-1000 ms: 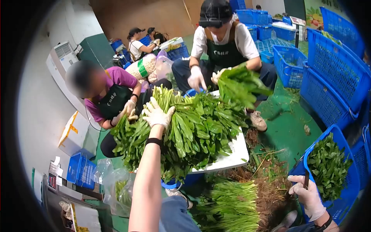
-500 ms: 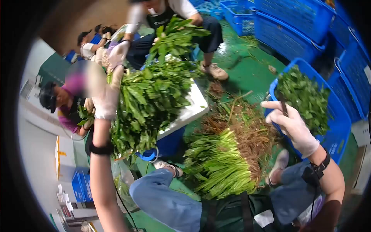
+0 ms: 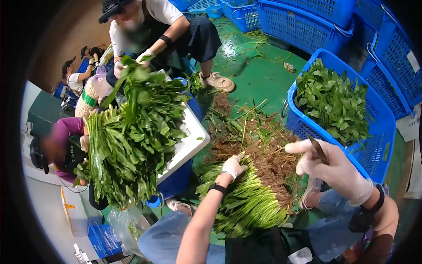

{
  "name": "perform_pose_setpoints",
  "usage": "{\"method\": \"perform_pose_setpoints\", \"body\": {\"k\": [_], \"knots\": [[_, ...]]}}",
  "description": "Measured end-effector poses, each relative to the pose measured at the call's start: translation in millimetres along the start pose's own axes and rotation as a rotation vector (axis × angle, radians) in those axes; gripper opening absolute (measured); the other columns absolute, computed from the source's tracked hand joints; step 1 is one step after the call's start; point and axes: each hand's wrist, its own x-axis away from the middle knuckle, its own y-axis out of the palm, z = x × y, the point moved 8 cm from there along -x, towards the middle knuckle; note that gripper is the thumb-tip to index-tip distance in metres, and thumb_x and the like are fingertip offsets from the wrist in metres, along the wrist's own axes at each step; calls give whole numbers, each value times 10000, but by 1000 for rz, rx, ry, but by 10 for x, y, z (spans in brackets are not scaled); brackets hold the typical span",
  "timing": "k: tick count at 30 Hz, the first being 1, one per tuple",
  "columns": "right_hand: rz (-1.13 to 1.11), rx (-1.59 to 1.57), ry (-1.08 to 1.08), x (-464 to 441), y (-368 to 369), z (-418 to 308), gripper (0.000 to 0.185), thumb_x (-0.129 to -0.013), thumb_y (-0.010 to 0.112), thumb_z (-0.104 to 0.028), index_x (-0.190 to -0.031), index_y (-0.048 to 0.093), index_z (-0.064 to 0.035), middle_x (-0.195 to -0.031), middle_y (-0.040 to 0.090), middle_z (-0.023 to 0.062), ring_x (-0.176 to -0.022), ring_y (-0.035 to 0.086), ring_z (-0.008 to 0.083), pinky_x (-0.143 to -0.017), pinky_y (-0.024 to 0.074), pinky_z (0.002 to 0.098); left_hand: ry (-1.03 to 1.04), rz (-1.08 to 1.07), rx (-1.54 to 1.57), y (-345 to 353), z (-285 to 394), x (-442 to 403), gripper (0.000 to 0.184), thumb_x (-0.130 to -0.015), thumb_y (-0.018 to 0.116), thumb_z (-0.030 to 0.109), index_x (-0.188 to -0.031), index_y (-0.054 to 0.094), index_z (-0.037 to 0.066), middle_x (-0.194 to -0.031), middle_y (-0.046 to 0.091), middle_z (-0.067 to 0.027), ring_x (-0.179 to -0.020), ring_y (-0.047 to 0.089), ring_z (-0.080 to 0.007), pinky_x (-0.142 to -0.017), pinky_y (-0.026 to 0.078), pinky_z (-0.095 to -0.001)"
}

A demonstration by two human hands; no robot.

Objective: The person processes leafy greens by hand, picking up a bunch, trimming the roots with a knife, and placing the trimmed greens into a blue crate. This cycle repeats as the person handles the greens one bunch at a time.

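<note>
My left hand (image 3: 234,167), in a white glove, is at the far end of a pile of long-stemmed leafy greens (image 3: 252,200) on the floor between my feet. Its fingers are curled around stems near the brown roots (image 3: 277,171). My right hand (image 3: 336,169), also gloved, grips a knife (image 3: 317,149), its dark blade pointing up and left above the roots. Most of the handle is hidden in my palm. Left of the pile, more leafy greens (image 3: 136,141) lie heaped over a white foam box (image 3: 193,141).
A blue crate (image 3: 382,145) with trimmed leaves (image 3: 332,105) stands at right, before stacked blue crates (image 3: 303,26). Opposite, a seated co-worker (image 3: 154,26) handles greens. Another person (image 3: 66,145) works at left. A clear plastic bag (image 3: 127,224) lies by my left leg.
My left hand has moved from the heap on the foam box down to the pile on the floor. My right hand still holds the knife. The view has shifted.
</note>
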Motion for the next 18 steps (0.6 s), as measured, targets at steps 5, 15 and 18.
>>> {"method": "perform_pose_setpoints", "body": {"k": [5,15,18], "knots": [[61,-93,155,3,-97,61,445,-872,596,-122,-1301,522,-27,-867,530,-13,-679,486,19,-489,424,179,-33,-94,-244,222,101,-36,776,-703,781,360,-1391,470,182,-1314,524,-178,-1188,528,-327,-979,450,-377],[59,213,-153,-71,-55,-69,391,-868,560,-109,-1248,571,-18,-817,593,-22,-747,516,48,-708,433,219,-98,4,-12,292,123,344,541,-684,746,234,-1182,587,95,-1220,559,-224,-1141,540,-350,-934,464,-391],[67,275,-193,-61,-21,-65,380,-876,536,-127,-1243,578,-36,-869,648,10,-812,564,80,-770,445,240,-202,22,82,201,274,598,626,-684,754,215,-1261,535,111,-1084,655,-201,-1009,625,-353,-872,492,-405]]}}
